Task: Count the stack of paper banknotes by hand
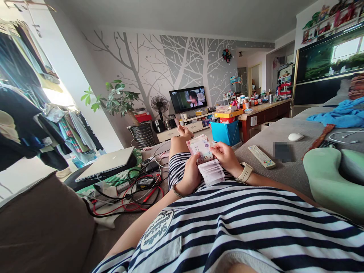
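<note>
A bundle of banknotes (200, 147) is held up over my lap, the front note showing a figure 5. My left hand (191, 175) grips the bundle at its lower left, thumb across the front. At the bundle's right edge, my right hand (226, 156) pinches a note between thumb and fingers. Below, a fan of folded-over notes (212, 173) hangs down between the hands against the striped clothing (227, 212). A bead bracelet (176, 192) is on the left wrist and a pale watch (245, 172) on the right. The fingers behind the bundle are hidden.
Left of my legs lie tangled cables (139, 189) and a closed laptop (106, 163). To the right on the sofa are a remote control (261, 156), a white mouse (296, 137) and a green neck pillow (321, 167). A blue box (224, 132) stands beyond my feet.
</note>
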Demonstrator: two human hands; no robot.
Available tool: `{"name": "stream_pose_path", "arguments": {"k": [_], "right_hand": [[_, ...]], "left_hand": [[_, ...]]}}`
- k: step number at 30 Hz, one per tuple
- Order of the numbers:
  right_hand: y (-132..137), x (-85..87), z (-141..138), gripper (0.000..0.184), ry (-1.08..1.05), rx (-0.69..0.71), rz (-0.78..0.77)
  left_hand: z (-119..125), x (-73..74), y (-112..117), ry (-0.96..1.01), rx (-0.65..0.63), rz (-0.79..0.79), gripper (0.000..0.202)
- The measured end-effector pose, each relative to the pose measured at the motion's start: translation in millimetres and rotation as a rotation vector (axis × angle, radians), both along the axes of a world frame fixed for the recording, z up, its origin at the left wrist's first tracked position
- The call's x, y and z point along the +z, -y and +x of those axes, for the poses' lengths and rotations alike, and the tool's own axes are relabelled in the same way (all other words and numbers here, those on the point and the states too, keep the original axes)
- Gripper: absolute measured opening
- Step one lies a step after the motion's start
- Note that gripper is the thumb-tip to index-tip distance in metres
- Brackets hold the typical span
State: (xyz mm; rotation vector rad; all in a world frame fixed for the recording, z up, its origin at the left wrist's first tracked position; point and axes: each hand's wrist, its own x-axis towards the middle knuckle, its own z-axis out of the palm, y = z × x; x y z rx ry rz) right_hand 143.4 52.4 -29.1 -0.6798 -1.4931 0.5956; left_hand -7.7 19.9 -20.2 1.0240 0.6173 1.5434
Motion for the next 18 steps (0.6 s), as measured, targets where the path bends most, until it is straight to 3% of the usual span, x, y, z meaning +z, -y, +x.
{"name": "stream_pose_path", "arguments": {"k": [4,11,18], "right_hand": [[-7.2,-3.3,-0.2,0.054,0.009,-0.019,-0.002],[-8.7,-4.3,0.5,0.055,0.014,-0.054,0.019],[-5.6,-3.1,0.3,0.049,-0.010,-0.016,0.051]], "left_hand": [[1.5,2.4,4.9,-0.009,0.011,-0.005,0.025],[5.0,1.5,5.6,-0.002,0.036,-0.038,0.034],[5.3,1.8,0.0,0.075,0.012,-0.071,0.031]]}}
